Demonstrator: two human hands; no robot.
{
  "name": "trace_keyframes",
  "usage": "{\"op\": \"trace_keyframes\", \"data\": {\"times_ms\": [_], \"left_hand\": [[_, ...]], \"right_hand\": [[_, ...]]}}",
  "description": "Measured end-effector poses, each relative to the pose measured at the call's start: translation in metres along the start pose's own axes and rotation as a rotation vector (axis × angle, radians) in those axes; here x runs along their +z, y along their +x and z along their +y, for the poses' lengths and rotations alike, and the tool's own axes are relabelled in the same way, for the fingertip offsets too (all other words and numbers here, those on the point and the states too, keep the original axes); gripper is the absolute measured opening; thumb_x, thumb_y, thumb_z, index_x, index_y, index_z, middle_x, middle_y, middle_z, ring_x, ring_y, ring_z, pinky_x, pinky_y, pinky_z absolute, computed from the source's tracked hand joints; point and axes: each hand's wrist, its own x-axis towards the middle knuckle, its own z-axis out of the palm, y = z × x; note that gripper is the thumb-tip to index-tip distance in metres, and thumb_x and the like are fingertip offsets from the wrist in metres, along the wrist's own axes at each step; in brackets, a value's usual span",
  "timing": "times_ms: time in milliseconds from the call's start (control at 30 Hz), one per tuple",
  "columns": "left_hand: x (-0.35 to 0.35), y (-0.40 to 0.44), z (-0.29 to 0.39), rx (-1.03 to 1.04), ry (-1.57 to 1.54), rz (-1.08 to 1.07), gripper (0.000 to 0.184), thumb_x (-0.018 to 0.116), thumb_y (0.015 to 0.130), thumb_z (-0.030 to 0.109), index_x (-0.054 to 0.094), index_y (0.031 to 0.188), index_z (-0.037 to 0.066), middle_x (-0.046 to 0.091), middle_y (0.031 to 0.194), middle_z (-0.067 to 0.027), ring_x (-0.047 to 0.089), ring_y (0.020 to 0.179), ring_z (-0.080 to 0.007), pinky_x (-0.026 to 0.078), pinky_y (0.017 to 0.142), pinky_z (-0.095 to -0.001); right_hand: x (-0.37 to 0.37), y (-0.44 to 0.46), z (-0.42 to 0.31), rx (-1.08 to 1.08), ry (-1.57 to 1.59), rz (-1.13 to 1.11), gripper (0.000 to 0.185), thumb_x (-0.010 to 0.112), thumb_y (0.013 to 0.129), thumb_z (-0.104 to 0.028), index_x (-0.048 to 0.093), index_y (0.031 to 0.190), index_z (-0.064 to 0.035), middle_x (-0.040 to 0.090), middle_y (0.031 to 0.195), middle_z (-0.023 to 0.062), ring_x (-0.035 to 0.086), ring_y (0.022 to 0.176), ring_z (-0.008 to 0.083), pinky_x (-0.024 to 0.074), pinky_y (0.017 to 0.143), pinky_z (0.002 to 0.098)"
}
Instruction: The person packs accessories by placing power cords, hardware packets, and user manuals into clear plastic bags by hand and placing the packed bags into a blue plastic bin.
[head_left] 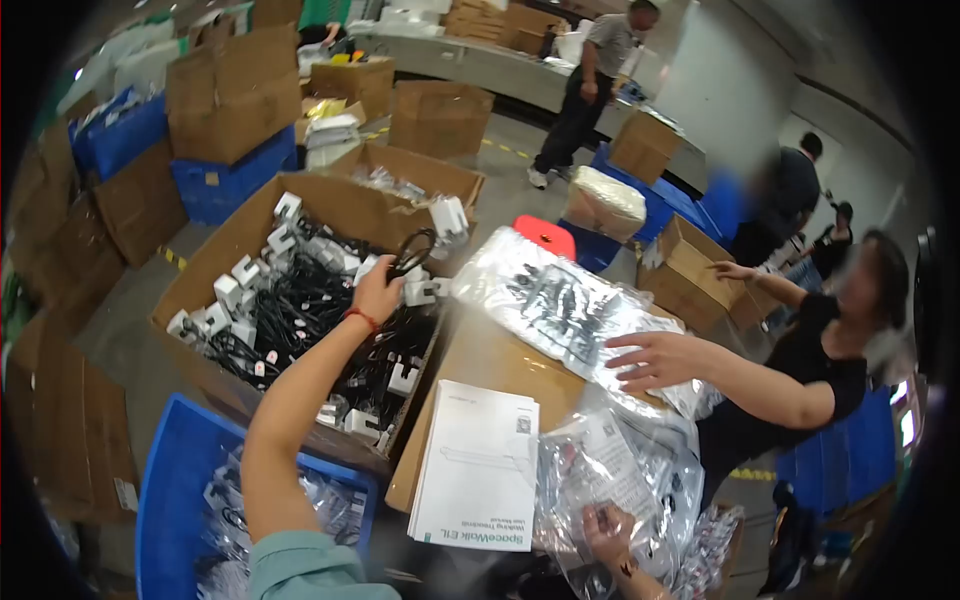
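My left hand (378, 295), with a red band at the wrist, is closed on a coiled black cable (413, 252) above the right side of a large cardboard box (190, 275). Black cables (300, 300) with white foam pieces fill that box. Near the bottom, my right hand (608, 532) has its fingers closed on a clear plastic bag (585, 470). Printed paper shows inside the bag. Beside it lies a stack of white manuals (475, 470). Silvery plastic bags (560, 310) lie farther back, with a co-worker's hand (655, 360) over them.
A blue bin (160, 490) of bagged parts stands at lower left. A red object (545, 236) sits behind the silvery bags. The co-worker (830, 350) in black stands at the right. Cardboard boxes (235, 95), blue crates and other people are farther back.
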Motion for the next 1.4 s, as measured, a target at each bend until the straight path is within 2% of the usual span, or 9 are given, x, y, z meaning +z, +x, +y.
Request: {"op": "trace_keyframes", "data": {"times_ms": [33, 167, 233, 400, 500, 567, 767, 900, 1400], "left_hand": [[-0.016, 0.0, 0.019, 0.031, -0.068, -0.01, 0.038, 0.06, 0.074, 0.011, 0.048, 0.109, 0.005, 0.061, 0.087, -0.0122, 0.06, 0.082, -0.0233, 0.046, 0.072, -0.032], [-0.076, -0.02, 0.13, 0.067, -0.4, -0.167, 0.033, 0.056, 0.078, 0.004, 0.048, 0.109, 0.001, 0.057, 0.088, -0.0045, 0.055, 0.069, -0.0114, 0.046, 0.063, -0.0228], [-0.107, -0.049, 0.201, -0.017, -0.514, -0.246, 0.032, 0.054, 0.079, 0.002, 0.046, 0.109, -0.002, 0.056, 0.087, -0.0048, 0.053, 0.067, -0.0086, 0.045, 0.06, -0.0209], [-0.125, -0.137, 0.308, 0.013, -0.612, -0.324, 0.033, 0.055, 0.078, 0.0, 0.045, 0.109, -0.004, 0.057, 0.087, -0.0058, 0.054, 0.064, -0.0083, 0.046, 0.058, -0.0207], [-0.105, -0.194, 0.343, 0.012, -0.724, -0.364, 0.037, 0.054, 0.075, -0.005, 0.043, 0.111, -0.004, 0.055, 0.089, -0.0067, 0.054, 0.069, -0.0098, 0.046, 0.06, -0.0216], [-0.083, -0.235, 0.358, 0.085, -0.691, -0.416, 0.041, 0.054, 0.072, -0.008, 0.043, 0.111, -0.003, 0.055, 0.089, -0.0069, 0.053, 0.072, -0.0104, 0.045, 0.06, -0.0222], [-0.009, -0.348, 0.403, 0.209, -0.752, -0.678, 0.036, 0.064, 0.071, -0.002, 0.049, 0.103, -0.003, 0.059, 0.086, -0.0076, 0.056, 0.074, -0.0111, 0.046, 0.066, -0.0235], [0.033, -0.404, 0.42, 0.119, -0.792, -0.879, 0.038, 0.066, 0.07, 0.003, 0.05, 0.105, -0.003, 0.058, 0.096, -0.0104, 0.056, 0.086, -0.0148, 0.045, 0.075, -0.0265], [0.064, -0.362, 0.427, -0.261, -0.872, -0.956, 0.068, 0.069, 0.065, 0.008, 0.029, 0.12, -0.001, 0.043, 0.108, -0.013, 0.044, 0.099, -0.0196, 0.037, 0.085, -0.031]], "right_hand": [[-0.008, -0.003, -0.014, 0.289, 0.18, -0.103, 0.016, 0.063, 0.073, -0.017, 0.057, 0.07, -0.0022, 0.057, 0.058, 0.0045, 0.055, 0.05, 0.0147, 0.0415, 0.046, 0.0261], [0.013, -0.011, 0.037, -0.533, -0.315, 0.24, 0.015, 0.059, 0.075, -0.019, 0.059, 0.074, -0.004, 0.057, 0.057, 0.005, 0.054, 0.047, 0.0221, 0.0435, 0.046, 0.0309], [-0.003, -0.007, 0.011, -0.016, -0.067, -0.046, 0.018, 0.053, 0.079, -0.02, 0.06, 0.082, -0.0038, 0.059, 0.062, 0.0084, 0.057, 0.055, 0.0252, 0.0463, 0.055, 0.0349], [-0.02, -0.049, 0.037, -0.271, 0.06, 0.237, 0.022, 0.048, 0.082, -0.019, 0.059, 0.091, -0.0026, 0.06, 0.073, 0.0117, 0.059, 0.066, 0.0284, 0.0467, 0.065, 0.0354], [-0.067, -0.092, 0.06, -0.616, -0.236, -0.078, 0.027, 0.046, 0.084, -0.018, 0.055, 0.104, -0.0037, 0.058, 0.095, 0.0142, 0.056, 0.087, 0.0304, 0.0436, 0.078, 0.0349], [-0.151, -0.103, 0.006, 0.006, 0.014, -0.86, 0.03, 0.042, 0.087, -0.018, 0.05, 0.111, -0.0028, 0.055, 0.105, 0.0136, 0.053, 0.097, 0.0293, 0.0405, 0.086, 0.0352], [-0.165, -0.125, -0.01, -0.042, 1.216, 0.42, 0.039, 0.039, 0.09, -0.029, 0.047, 0.108, 0.0041, 0.06, 0.086, 0.0133, 0.059, 0.077, 0.0187, 0.0469, 0.072, 0.029], [-0.189, -0.146, -0.004, 0.149, 1.575, 0.383, 0.041, 0.039, 0.089, -0.032, 0.047, 0.105, 0.0044, 0.059, 0.081, 0.0127, 0.059, 0.072, 0.0184, 0.0463, 0.066, 0.0277], [-0.145, -0.191, 0.02, 0.156, 0.311, 0.152, 0.025, 0.046, 0.085, -0.017, 0.056, 0.075, 0.0029, 0.056, 0.066, 0.0206, 0.055, 0.061, 0.0363, 0.0417, 0.053, 0.041]]}}
